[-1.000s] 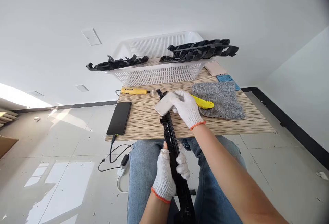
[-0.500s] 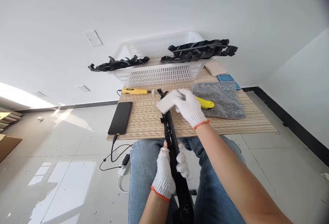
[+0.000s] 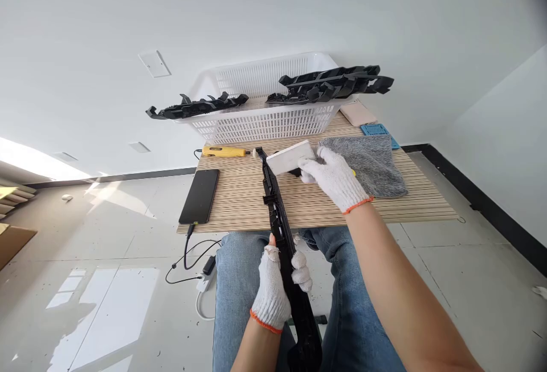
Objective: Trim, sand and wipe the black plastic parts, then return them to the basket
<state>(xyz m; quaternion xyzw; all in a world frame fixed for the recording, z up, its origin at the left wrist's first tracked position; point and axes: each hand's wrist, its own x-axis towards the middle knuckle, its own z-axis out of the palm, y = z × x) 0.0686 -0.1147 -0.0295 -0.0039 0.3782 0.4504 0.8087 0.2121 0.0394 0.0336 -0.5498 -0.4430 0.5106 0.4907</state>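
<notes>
My left hand (image 3: 273, 289), in a white knitted glove with an orange cuff, is wrapped round a long black plastic trim piece (image 3: 284, 235). The piece stretches from between my knees up over the table edge, its far end near the yellow tool's tip. My right hand (image 3: 331, 174), gloved alike, grips a flat white rectangular block (image 3: 290, 157) by its right end. The block's left end is close beside the upper part of the trim piece; whether they touch I cannot tell. Behind my right hand, a yellow-handled tool (image 3: 354, 173) is mostly hidden.
A white plastic basket (image 3: 265, 124) at the back carries black plastic parts (image 3: 337, 84) across its rim. On the striped table (image 3: 239, 201) lie a yellow rotary tool (image 3: 224, 151), a plugged-in phone (image 3: 200, 196), a grey cloth (image 3: 371, 161) and a blue item (image 3: 376, 129).
My right hand and the white block have shifted right and turned, off the trim piece's front. The trim piece's far end has tilted slightly left. My left hand keeps its hold.
</notes>
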